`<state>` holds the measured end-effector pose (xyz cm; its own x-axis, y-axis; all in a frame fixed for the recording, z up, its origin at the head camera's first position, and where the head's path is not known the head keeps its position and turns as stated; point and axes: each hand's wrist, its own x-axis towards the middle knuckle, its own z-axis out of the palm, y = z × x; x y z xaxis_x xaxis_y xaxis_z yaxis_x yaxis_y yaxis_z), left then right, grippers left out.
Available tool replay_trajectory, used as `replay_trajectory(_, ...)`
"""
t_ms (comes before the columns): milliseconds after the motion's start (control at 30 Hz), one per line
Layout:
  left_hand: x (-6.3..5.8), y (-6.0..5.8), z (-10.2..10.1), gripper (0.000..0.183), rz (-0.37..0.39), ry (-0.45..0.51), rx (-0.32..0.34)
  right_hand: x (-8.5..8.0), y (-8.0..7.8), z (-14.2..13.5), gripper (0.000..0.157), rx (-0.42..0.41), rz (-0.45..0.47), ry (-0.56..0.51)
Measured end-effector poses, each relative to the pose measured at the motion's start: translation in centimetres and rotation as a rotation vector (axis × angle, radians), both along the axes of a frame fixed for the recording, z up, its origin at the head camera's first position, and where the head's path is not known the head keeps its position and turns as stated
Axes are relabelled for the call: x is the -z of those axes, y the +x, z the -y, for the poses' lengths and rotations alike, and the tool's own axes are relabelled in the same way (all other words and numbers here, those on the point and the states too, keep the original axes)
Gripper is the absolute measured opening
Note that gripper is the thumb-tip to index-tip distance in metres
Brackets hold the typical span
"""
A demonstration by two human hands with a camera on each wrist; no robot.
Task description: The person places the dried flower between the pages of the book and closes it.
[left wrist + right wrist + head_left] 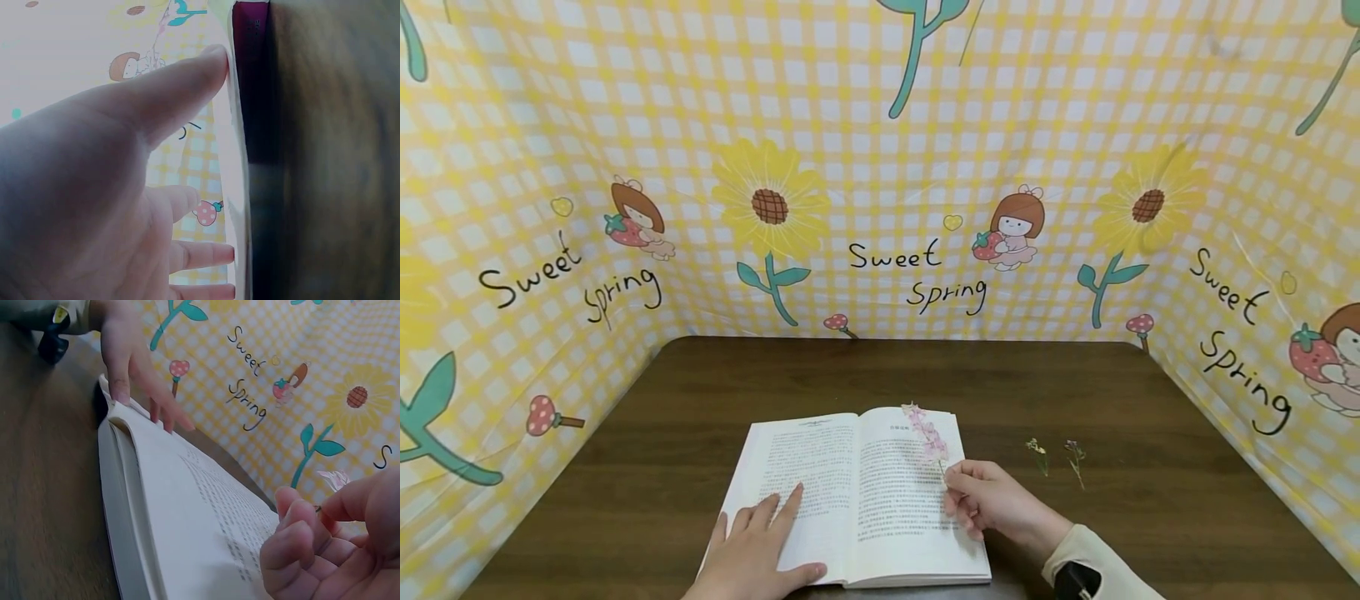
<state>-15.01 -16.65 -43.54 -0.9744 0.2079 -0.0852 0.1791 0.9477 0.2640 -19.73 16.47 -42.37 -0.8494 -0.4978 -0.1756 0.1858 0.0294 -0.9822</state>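
Note:
An open book with printed pages lies near the table's front edge. My left hand rests with spread fingers on its left page; in the left wrist view the thumb and fingertips touch the paper. Between thumb and forefinger, my right hand pinches the thin stem of a pink pressed flower over the right page. The blossoms point away from me, toward the page's top. In the right wrist view only a bit of the flower shows behind the fingers.
Two small dried flower sprigs, one yellowish and one purplish, lie on the dark wooden table right of the book. A yellow checked cloth with printed flowers stands round the back and both sides.

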Motion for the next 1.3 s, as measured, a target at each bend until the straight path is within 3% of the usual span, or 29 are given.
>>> replay_trajectory(367,0.3,0.0,0.2,0.103,-0.003,0.008,0.006,0.4,-0.4,2.4,0.021,-0.043,0.074,-0.061)
replay_trajectory(633,0.9,0.1,0.5,0.106,0.006,0.028,0.005,1.4,-0.1,3.9,0.019,-0.039,0.147,0.022)
replay_trajectory(1300,0.8,-0.4,0.2,0.106,0.006,0.013,-0.002,1.5,-0.1,4.6,0.028,0.005,0.171,0.128)
